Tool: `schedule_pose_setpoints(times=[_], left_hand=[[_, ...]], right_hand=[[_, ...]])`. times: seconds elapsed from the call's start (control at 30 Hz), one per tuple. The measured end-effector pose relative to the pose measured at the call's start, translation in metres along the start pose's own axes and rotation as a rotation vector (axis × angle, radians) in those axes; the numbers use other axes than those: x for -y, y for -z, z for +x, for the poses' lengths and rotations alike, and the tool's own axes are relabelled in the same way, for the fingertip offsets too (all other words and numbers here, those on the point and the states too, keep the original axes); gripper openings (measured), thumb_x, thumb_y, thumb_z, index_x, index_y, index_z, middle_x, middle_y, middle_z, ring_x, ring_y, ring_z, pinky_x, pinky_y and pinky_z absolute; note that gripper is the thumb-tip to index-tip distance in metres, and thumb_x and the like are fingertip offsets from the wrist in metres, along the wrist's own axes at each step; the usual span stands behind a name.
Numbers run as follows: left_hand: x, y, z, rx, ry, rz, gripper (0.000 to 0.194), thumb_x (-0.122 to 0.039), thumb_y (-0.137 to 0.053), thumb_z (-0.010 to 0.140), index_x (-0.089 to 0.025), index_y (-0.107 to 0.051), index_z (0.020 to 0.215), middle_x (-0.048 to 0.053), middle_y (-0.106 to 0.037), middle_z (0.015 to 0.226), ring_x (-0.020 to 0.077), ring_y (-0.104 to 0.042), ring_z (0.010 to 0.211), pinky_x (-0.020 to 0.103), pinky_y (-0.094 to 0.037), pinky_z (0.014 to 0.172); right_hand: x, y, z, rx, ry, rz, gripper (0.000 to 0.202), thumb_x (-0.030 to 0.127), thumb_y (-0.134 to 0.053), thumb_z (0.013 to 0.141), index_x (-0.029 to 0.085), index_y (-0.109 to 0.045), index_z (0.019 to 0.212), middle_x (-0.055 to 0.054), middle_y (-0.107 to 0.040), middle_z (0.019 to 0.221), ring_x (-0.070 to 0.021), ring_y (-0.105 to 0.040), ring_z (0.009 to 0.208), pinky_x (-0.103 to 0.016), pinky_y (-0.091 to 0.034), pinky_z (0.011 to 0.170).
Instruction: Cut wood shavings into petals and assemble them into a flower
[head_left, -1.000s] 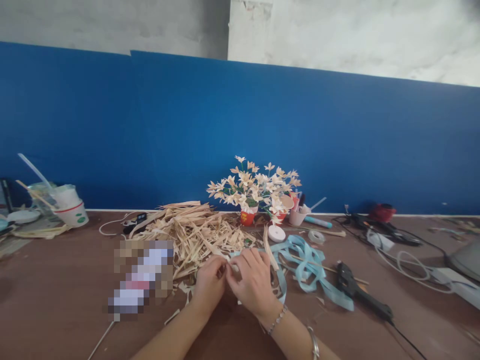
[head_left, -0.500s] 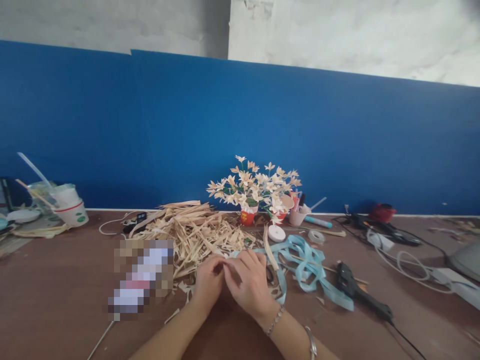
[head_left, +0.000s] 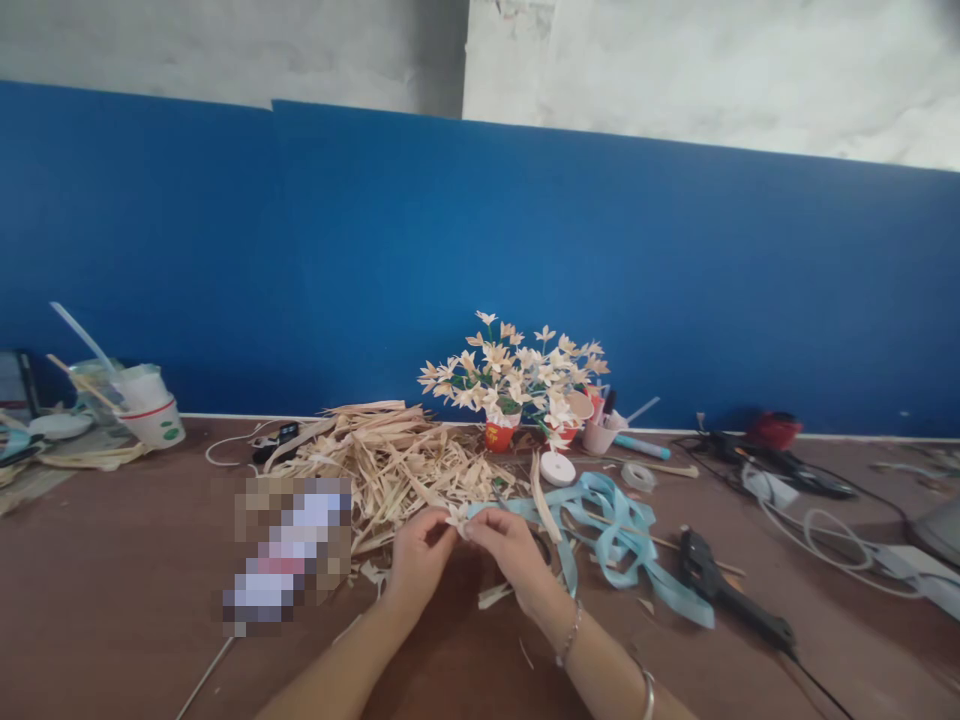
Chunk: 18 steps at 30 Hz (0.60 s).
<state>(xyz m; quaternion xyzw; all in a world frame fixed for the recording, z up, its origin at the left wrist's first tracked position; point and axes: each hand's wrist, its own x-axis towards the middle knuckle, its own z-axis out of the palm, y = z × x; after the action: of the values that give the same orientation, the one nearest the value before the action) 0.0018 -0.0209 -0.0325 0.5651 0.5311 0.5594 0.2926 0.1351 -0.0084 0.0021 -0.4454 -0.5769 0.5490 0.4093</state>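
Between my fingertips is a small pale flower [head_left: 457, 518], made of what looks like dried husk. My left hand [head_left: 421, 560] is closed on it from the left, thumb and fingers pinched. My right hand [head_left: 511, 555] pinches its right side, thumb and index finger together. Just beyond my hands lies a heap of pale husk strips [head_left: 397, 465]. Light blue ribbon [head_left: 615, 540] lies in loops to the right of my right hand. Behind, pale flowers [head_left: 517, 375] stand in a red pot [head_left: 499, 435].
A black glue gun [head_left: 735, 595] with its cord lies at the right. White cables [head_left: 832, 540] are farther right. A pixelated object [head_left: 281, 555] is left of my hands. A paper cup [head_left: 157, 425] stands at the far left, a white spool [head_left: 557, 468] near the pots.
My right hand has turned and its fingers have drawn back, so the small flower now shows between my fingertips. The whole view has shifted slightly.
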Motion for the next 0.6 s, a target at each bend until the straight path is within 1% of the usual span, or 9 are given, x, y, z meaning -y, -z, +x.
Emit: schedule_pose_setpoints(times=[0.1,0.2,0.43,0.6], left_hand=[[0.0025,-0.0009,-0.0006,0.016,-0.002,-0.022,0.01,-0.02,-0.055,0.07,-0.017,-0.065,0.07,0.001,-0.064,0.067,0.0161,-0.056,0.063,0.023,-0.043,0.06],[0.0021,-0.0008,-0.0007,0.027,-0.026,-0.026,0.01,-0.018,-0.056,0.07,-0.017,-0.065,0.069,0.001,-0.064,0.068,0.0161,-0.057,0.065,0.023,-0.043,0.062],[-0.0006,-0.0001,0.0007,0.065,-0.057,-0.045,0.011,-0.016,-0.054,0.07,-0.017,-0.065,0.066,0.002,-0.066,0.071,0.0159,-0.059,0.068,0.023,-0.045,0.065],[-0.0008,-0.0002,0.0008,0.043,-0.08,-0.026,0.01,-0.017,-0.055,0.069,-0.016,-0.064,0.065,0.002,-0.066,0.071,0.0158,-0.059,0.068,0.024,-0.046,0.065]], right_hand=[[0.0044,0.0031,-0.0006,-0.025,0.042,-0.059,0.017,0.026,-0.057,0.066,0.015,-0.057,0.053,0.004,-0.048,0.05,-0.0098,-0.042,0.052,-0.022,-0.033,0.054],[0.0047,0.0038,0.0004,-0.055,0.072,-0.073,0.017,0.024,-0.054,0.067,0.015,-0.055,0.052,0.004,-0.046,0.049,-0.0093,-0.04,0.05,-0.022,-0.032,0.051],[0.0009,0.0034,0.0019,-0.047,0.074,-0.057,0.019,0.028,-0.054,0.069,0.016,-0.053,0.055,0.004,-0.047,0.052,-0.0099,-0.042,0.052,-0.022,-0.034,0.052],[-0.0009,0.0048,0.0031,-0.048,0.087,-0.03,0.023,0.033,-0.056,0.07,0.016,-0.051,0.055,0.004,-0.045,0.052,-0.0094,-0.041,0.052,-0.022,-0.034,0.053]])
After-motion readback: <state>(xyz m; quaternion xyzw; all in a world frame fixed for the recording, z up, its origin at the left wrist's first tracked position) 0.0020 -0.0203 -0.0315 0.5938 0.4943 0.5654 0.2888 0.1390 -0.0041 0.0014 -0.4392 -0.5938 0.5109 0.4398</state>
